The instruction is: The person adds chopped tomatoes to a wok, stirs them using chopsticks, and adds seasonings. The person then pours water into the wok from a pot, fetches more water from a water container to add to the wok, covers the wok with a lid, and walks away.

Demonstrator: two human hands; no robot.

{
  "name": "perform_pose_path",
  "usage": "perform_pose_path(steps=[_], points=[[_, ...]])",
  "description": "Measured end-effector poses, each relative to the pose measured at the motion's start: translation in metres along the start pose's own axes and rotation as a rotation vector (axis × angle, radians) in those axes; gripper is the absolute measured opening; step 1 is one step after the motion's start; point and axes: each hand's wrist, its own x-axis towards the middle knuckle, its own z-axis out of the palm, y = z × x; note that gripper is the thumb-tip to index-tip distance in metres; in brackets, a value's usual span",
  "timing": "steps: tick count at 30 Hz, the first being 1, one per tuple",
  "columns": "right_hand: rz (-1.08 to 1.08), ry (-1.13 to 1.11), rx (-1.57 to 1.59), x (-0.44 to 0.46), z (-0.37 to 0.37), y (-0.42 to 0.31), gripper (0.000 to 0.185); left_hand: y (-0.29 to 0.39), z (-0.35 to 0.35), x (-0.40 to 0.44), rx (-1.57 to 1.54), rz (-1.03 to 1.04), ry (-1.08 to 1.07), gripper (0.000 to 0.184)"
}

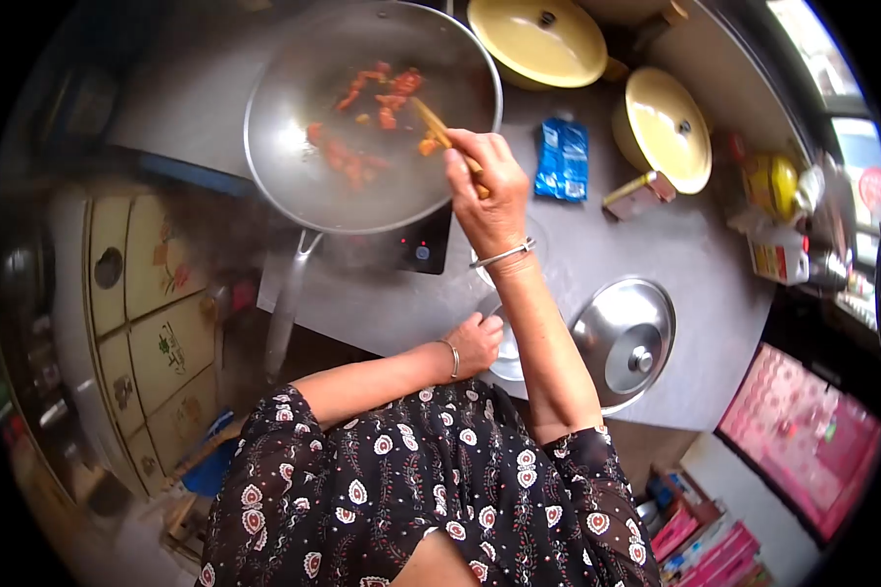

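my right hand (491, 184): closed round a wooden utensil (435, 125), its tip beside red food (399, 88) in the pan (294, 98), ahead and left of that hand. my left hand (476, 344): loosely curled; whether it holds anything, i cannot tell. lid (617, 338): on the desk (695, 284), right of both hands.

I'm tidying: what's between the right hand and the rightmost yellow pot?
The head view shows a blue packet lying between the right hand and yellow pot.

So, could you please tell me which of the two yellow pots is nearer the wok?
The upper yellow pot, at the picture's top edge, close beside the wok; the other yellow pot sits farther right, past the blue packet.
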Motion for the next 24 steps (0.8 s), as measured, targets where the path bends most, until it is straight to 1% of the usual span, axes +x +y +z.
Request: perform_pose_path(steps=[2,4,6,7,8,10,12,13,16,19,20,22,23,24], points=[[-0.037,0.001,-0.032,0.007,0.014,0.006,0.015,-0.001,-0.011,-0.007,0.026,0.05,0.021,0.015],[0.003,-0.083,0.03,0.003,0.017,-0.001,0.015,-0.004,-0.014,-0.01,0.02,0.073,0.051,0.013],[-0.095,-0.055,0.012,0.013,0.017,-0.009,0.014,-0.004,-0.013,-0.012,0.007,0.085,0.073,0.012],[-0.108,-0.043,-0.019,0.021,0.018,-0.009,0.013,-0.003,-0.014,-0.012,0.001,0.087,0.076,0.011],[-0.045,-0.048,-0.031,0.026,0.023,-0.003,0.013,-0.002,-0.016,-0.012,-0.004,0.091,0.079,0.01],[0.074,-0.105,-0.035,0.035,0.031,0.001,0.014,0.001,-0.018,-0.011,-0.019,0.096,0.1,0.009],[0.002,-0.201,0.029,0.031,0.039,-0.003,0.013,0.002,-0.02,-0.01,-0.024,0.095,0.147,0.009],[-0.028,-0.248,0.06,0.025,0.042,-0.008,0.013,0.002,-0.019,-0.011,-0.054,0.085,0.116,0.011],[-0.002,-0.357,0.123,0.008,0.038,-0.037,0.014,0.001,-0.013,-0.016,-0.01,0.108,0.198,0.014],[0.03,-0.47,0.131,-0.006,0.036,-0.044,0.016,0.003,-0.006,-0.02,-0.023,0.088,0.246,0.014],[0.027,-0.424,0.145,-0.007,0.035,-0.041,0.015,0.004,-0.005,-0.019,-0.023,0.085,0.257,0.014],[0.018,-0.331,0.174,-0.002,0.031,-0.029,0.015,0.006,-0.009,-0.021,-0.071,0.078,0.186,0.012],[0.054,-0.334,0.173,0.0,0.026,-0.025,0.013,0.007,-0.013,-0.024,-0.096,0.074,0.148,0.011],[0.075,-0.309,0.205,0.001,0.022,-0.02,0.013,0.008,-0.016,-0.027,-0.075,0.076,0.163,0.011]])
